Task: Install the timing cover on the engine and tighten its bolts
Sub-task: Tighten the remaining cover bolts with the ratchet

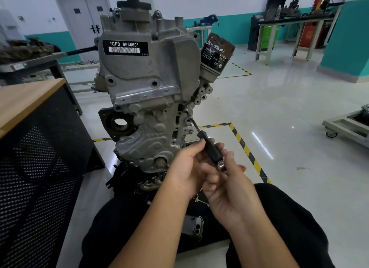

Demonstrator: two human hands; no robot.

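Note:
A grey engine (pixel 147 53) stands upright on the floor in front of me, with the cast aluminium timing cover (pixel 151 135) lying against its lower front face. A black-handled driver (pixel 209 149) slants up and left, its tip at a bolt (pixel 186 111) on the cover's right edge. My left hand (pixel 189 167) grips the handle from the left. My right hand (pixel 227 179) holds the handle's butt end, where a small metal piece shows. A black oil filter (pixel 216 53) sticks out at the engine's upper right.
A wood-topped cabinet with perforated black sides (pixel 40 147) stands close on the left. Yellow-black floor tape (pixel 247 149) runs to the right of the engine. A phone (pixel 192 225) lies on my lap. A wheeled cart (pixel 347 125) stands at the far right, workbenches behind.

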